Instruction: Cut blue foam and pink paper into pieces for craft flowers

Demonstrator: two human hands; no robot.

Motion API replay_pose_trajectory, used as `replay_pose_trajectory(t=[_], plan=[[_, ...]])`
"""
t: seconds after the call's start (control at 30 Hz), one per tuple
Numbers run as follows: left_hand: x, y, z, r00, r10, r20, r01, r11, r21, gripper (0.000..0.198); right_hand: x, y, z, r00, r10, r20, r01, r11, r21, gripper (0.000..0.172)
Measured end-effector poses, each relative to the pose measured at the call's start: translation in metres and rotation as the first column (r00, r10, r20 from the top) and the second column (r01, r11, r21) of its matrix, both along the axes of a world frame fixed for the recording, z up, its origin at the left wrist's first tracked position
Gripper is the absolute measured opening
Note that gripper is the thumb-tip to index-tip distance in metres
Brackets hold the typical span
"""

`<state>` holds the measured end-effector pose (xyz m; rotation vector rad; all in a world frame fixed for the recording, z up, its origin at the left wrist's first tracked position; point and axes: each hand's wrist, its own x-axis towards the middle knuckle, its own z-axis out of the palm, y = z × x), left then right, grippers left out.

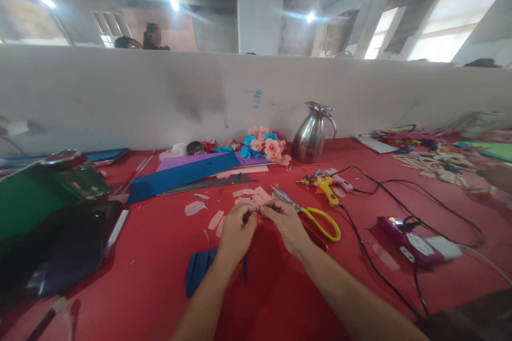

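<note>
Our fingers (pixel 247 214) are pinched close, thumb to forefinger on each side, with the tips nearly meeting: the left hand (pixel 237 230) and the right hand (pixel 287 225) seem to share a small pink piece (pixel 258 209) between them, low over the red worktop (pixel 148 277). It is so small and so covered that we cannot tell its shape, or whether it is being folded, rolled or joined. For such fine work we would do best to pinch lightly, steady the piece with the left fingertips and let the right ones do the shaping, since thin, paper-like stuff probably creases or tears under a hard squeeze. Resting both wrists would likely steady the tips further. Just beyond the fingertips lie loose pink cuttings (pixel 262 193), near enough to be brushed about by a careless knuckle. The scissors (pixel 288 201), yellow-handled, lie just beside the right hand, so we should mind the blades when shifting that wrist. A dark blue folded piece (pixel 199 272) lies by the left forearm. Farther right rests a yellow glue gun (pixel 328 190), its cord worth leaving clear of our right arm. At the back, a cluster of pink and blue flowers (pixel 272 147) sits beside a metal jug (pixel 310 138).
</note>
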<state>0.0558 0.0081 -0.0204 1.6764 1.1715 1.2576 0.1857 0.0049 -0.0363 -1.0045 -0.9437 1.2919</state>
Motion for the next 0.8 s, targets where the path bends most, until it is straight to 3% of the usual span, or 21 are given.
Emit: replay_pose_trajectory(t=[0.33, 0.6, 0.8], plan=[[0.0029, -0.0036, -0.0006, 0.998, 0.059, -0.019, -0.058, 0.998, 0.035, 0.007, -0.0015, -0.0011, 0.0016, 1.0, 0.025, -0.006, -0.025, 0.999, 0.02, 0.016], [0.0012, -0.0053, -0.0007, 0.984, 0.126, -0.127, -0.1, 0.976, 0.193, 0.012, -0.0012, -0.0017, 0.0011, 0.998, 0.02, -0.051, -0.02, 1.0, -0.004, 0.017], [0.0015, -0.0076, -0.0021, 0.936, 0.225, -0.27, -0.115, 0.922, 0.37, 0.015, 0.0019, -0.0018, 0.0042, 0.997, 0.037, -0.063, -0.033, 0.997, 0.067, 0.013]])
